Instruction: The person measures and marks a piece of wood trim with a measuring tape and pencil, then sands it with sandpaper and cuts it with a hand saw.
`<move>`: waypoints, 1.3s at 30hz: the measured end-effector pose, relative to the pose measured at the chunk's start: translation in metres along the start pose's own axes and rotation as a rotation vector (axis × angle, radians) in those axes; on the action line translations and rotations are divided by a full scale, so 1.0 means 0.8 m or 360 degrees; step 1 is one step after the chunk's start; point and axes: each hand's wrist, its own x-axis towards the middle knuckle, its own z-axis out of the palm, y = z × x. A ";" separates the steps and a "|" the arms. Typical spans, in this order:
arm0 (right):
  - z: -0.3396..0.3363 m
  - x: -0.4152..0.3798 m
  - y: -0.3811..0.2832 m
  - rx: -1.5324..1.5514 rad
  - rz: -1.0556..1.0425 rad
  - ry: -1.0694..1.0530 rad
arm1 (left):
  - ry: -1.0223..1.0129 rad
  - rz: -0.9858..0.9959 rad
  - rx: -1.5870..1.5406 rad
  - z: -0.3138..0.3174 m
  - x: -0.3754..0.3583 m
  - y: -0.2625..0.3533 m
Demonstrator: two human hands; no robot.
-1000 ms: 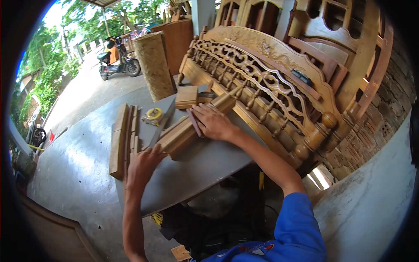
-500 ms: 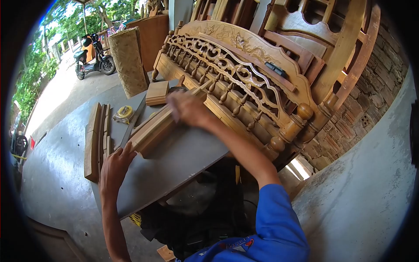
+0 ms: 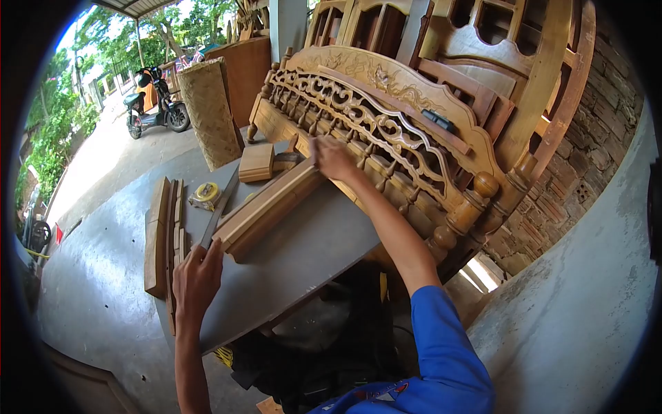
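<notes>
A thick moulded wooden piece lies slantwise on the grey table. My left hand grips its near end, thumb and fingers closed on the edge. At the far end, my right hand rests on top with its fingers curled; anything beneath them is hidden. A flat metal strip lies left of the piece, close to my left fingers. Beyond it are a yellow tape measure and a square wooden block.
Several long wooden strips lie along the table's left side. A carved wooden headboard leans just behind my right hand, with a small dark object on its rail. A woven panel and a motorbike stand farther back.
My right hand has moved away from me, from around the middle of the wooden piece to its far end. The left hand keeps its grip. The whole view has shifted slightly.
</notes>
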 end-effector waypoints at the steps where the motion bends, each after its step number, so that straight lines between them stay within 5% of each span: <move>1: -0.002 0.002 0.016 0.0217 0.0300 0.0049 | 0.0042 0.0028 -0.0003 0.000 0.001 0.002; 6: 0.002 -0.002 0.025 0.0157 0.0356 0.0163 | 0.0108 0.0040 -0.0080 0.005 0.005 -0.001; 10: -0.041 -0.043 -0.076 -0.0051 -0.0203 -0.0178 | 0.0044 -0.0015 -0.0064 0.008 0.006 0.002; 12: -0.020 -0.071 -0.124 0.0122 -0.0475 0.0137 | 0.0001 -0.0040 -0.0104 0.010 0.003 0.005; 15: -0.031 -0.082 -0.137 0.0398 -0.0694 0.0011 | -0.0012 -0.0044 -0.0166 0.004 0.005 0.002; 17: -0.031 -0.050 -0.088 0.0520 -0.0388 0.0205 | -0.0038 -0.0052 -0.0151 0.001 0.002 0.006; 18: -0.067 -0.043 -0.061 0.0524 -0.0055 -0.0237 | -0.0036 -0.0057 -0.0161 0.001 -0.001 0.007; 20: 0.016 -0.009 0.036 0.0266 0.0202 0.0061 | -0.0009 -0.0035 -0.0161 0.004 0.000 0.003; 23: -0.022 -0.016 0.024 0.0217 0.0454 -0.0231 | -0.0054 -0.0060 -0.0202 0.000 0.003 0.003; 26: -0.010 -0.017 0.028 0.0238 0.0436 -0.0138 | -0.0167 0.0007 -0.0507 -0.002 0.005 -0.023; 29: -0.013 -0.016 0.025 0.0249 0.0443 -0.0146 | -0.0924 -0.0983 -0.1376 -0.026 0.008 -0.045; 33: -0.018 -0.022 -0.004 0.0232 0.0482 -0.0021 | -0.0872 -0.0875 -0.1299 -0.020 0.004 -0.049; 36: -0.028 -0.031 -0.071 -0.0120 0.0116 -0.0269 | -0.0703 -0.0760 -0.1245 -0.010 0.003 -0.048; 39: -0.048 -0.069 -0.177 0.0244 -0.0310 -0.0133 | -0.0611 -0.0726 -0.1163 -0.008 0.010 -0.031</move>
